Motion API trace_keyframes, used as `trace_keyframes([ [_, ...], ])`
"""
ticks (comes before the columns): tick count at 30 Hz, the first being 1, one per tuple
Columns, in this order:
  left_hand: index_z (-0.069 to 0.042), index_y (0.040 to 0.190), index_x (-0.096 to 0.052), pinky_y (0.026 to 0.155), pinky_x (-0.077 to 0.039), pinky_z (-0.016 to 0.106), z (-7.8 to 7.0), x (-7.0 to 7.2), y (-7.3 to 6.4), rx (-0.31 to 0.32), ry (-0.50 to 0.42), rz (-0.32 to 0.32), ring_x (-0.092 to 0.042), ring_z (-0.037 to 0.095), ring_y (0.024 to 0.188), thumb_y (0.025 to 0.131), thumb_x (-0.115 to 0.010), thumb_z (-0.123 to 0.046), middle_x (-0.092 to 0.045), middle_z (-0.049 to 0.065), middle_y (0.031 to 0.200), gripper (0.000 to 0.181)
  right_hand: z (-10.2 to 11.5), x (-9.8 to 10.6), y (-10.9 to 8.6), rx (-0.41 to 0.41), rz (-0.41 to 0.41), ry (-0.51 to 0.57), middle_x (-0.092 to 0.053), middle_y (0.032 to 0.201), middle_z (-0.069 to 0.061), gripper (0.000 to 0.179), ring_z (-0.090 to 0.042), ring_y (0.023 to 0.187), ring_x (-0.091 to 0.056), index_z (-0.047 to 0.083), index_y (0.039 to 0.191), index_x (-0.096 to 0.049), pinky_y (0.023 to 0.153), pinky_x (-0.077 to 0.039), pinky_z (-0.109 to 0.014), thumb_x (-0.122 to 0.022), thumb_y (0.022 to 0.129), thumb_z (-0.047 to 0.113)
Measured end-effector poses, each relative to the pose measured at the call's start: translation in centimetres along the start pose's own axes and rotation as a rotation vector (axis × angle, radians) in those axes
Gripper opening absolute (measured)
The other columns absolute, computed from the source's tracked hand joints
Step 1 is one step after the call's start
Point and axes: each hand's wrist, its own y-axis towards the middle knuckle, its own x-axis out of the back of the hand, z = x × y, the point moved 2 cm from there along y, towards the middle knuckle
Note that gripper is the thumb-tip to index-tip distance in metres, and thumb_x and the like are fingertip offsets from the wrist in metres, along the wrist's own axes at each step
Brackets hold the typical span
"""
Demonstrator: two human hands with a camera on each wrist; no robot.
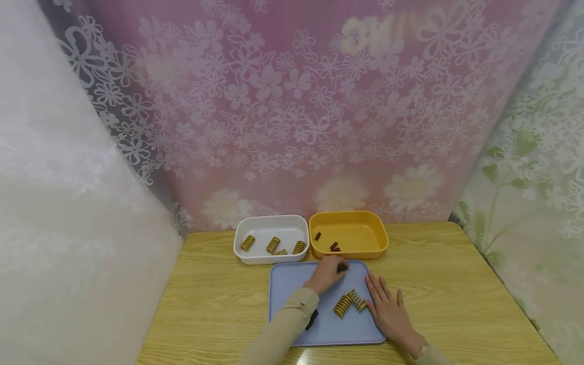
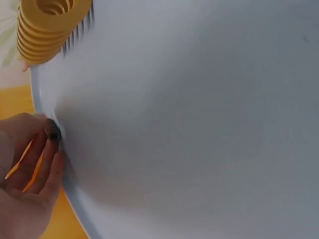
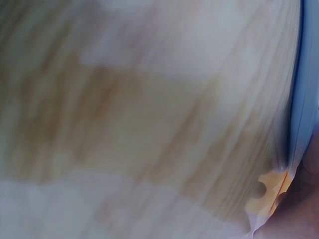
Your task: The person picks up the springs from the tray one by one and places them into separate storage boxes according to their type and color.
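Note:
My left hand (image 1: 325, 275) pinches a small dark cylinder (image 2: 53, 132), its round end hollow, at the far edge of the lavender-blue tray (image 1: 296, 276). In the left wrist view the thumb and fingertips close on it just over the tray's rim. Two yellow coil springs lie on the tray, a thicker one (image 1: 342, 306) and a thinner one (image 1: 358, 300) touching or close beside it. My right hand (image 1: 390, 313) rests on the tray's right edge with its fingers straight, the thumb near the thinner spring. The right wrist view shows only a little of that hand.
Behind the tray stands a white bin (image 1: 269, 259) with several yellow springs. Beside it, a yellow bin (image 1: 365, 253) holds several small dark cylinders. The wooden table (image 1: 214, 304) is bounded by floral curtains at the back and sides.

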Motion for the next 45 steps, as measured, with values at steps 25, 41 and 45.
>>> trace_keyframes([
  [25, -0.007, 0.103, -0.075, 0.072, -0.048, 0.011, -1.0, 1.7, -0.3, -0.007, -0.229, -0.006, -0.06, 0.001, 0.08, 0.087, -0.077, -0.004, -0.07, -0.003, 0.093, 0.016, -0.7, 0.1, -0.1, 0.029, -0.065, -0.025, -0.036, 0.161, -0.011, 0.058, -0.043, 0.145, -0.034, 0.006, 0.154, -0.041, 0.103, -0.021, -0.082, -0.055, 0.104, 0.031],
  [41, -0.008, 0.104, -0.073, 0.071, -0.051, 0.016, -0.4, 6.4, 3.0, 0.117, -0.117, -0.153, -0.064, 0.011, 0.081, 0.093, -0.074, -0.011, -0.069, 0.003, 0.092, 0.011, -1.1, -1.3, -0.1, 0.045, -0.063, 0.006, -0.03, 0.165, -0.007, 0.058, -0.036, 0.151, -0.025, 0.01, 0.157, -0.036, 0.105, -0.018, -0.081, -0.05, 0.106, 0.034],
  [45, -0.006, 0.103, -0.074, 0.072, -0.054, 0.02, 0.3, 6.7, 4.2, 0.196, -0.086, -0.198, -0.067, 0.014, 0.083, 0.093, -0.073, -0.01, -0.071, 0.004, 0.094, 0.011, -1.2, -1.6, -0.3, 0.084, -0.12, 0.017, -0.024, 0.168, -0.001, 0.059, -0.027, 0.155, -0.015, 0.013, 0.16, -0.032, 0.104, -0.018, -0.082, -0.044, 0.108, 0.039],
])
